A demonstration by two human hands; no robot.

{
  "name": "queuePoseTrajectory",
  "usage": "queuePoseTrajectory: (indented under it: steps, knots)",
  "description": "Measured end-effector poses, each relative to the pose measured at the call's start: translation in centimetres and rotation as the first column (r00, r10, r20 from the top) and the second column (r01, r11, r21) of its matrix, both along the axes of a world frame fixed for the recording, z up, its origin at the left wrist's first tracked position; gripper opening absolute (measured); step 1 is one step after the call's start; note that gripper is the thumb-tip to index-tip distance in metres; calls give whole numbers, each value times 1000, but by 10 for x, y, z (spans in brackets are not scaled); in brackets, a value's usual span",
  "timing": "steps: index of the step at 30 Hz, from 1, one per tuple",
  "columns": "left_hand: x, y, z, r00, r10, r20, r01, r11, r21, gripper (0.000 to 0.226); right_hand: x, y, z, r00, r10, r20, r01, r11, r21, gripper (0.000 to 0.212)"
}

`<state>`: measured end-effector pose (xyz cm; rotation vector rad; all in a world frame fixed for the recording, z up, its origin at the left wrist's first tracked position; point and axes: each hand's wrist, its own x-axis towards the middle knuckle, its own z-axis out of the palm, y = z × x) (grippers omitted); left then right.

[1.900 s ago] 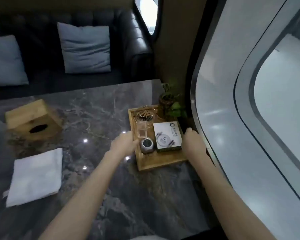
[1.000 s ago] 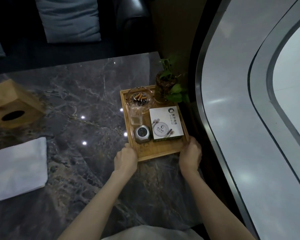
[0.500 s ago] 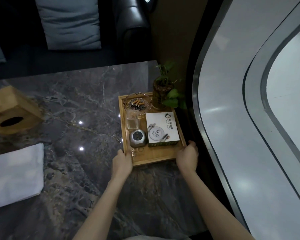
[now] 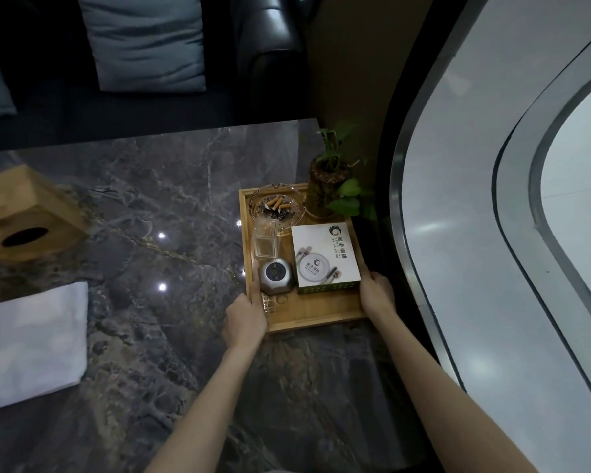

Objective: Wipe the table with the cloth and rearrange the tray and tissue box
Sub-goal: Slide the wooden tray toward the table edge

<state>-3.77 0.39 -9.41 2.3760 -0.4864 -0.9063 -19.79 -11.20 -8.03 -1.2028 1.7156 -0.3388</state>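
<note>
A wooden tray (image 4: pixel 321 314) sits at the right edge of the dark marble table (image 4: pixel 171 274). It carries a glass ashtray with butts (image 4: pixel 276 207), a clear toothpick holder (image 4: pixel 265 241), a round grey gadget (image 4: pixel 275 276) and a white printed box (image 4: pixel 324 255). My left hand (image 4: pixel 245 317) grips the tray's near left corner. My right hand (image 4: pixel 376 292) holds its right rim. The wooden tissue box (image 4: pixel 21 213) stands at the far left. A folded white cloth (image 4: pixel 28 346) lies at the left edge.
A small potted plant (image 4: pixel 331 186) stands at the tray's far right corner. A curved grey window frame (image 4: pixel 423 233) runs close along the table's right side. A dark leather sofa with blue-grey cushions (image 4: pixel 147 42) sits behind the table.
Both hands slid from the tray's sides to its near corners and stay gripped there. The tray has shifted slightly toward the right edge and squared up with the table.
</note>
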Motion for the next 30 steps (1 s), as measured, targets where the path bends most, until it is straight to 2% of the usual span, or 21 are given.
queuePoseTrajectory:
  steps: [4,9,17,22,30]
  knots:
    - [1,3,-5,998,-19,59,23,997,-72,59,2,7,-12,996,-1,-88,-12,990,-141,51]
    - [7,3,-10,996,-42,80,51,992,-117,62,3,11,-14,984,11,-176,-49,976,-214,51]
    - [25,18,-3,988,-38,152,62,985,-163,53,23,22,-12,981,3,-192,-59,956,-286,54]
    - [46,34,5,988,6,153,24,981,-190,58,47,36,-6,974,5,-225,-89,926,-366,53]
    - [93,68,18,978,81,194,-44,981,-186,61,96,67,2,983,55,-176,-124,903,-411,49]
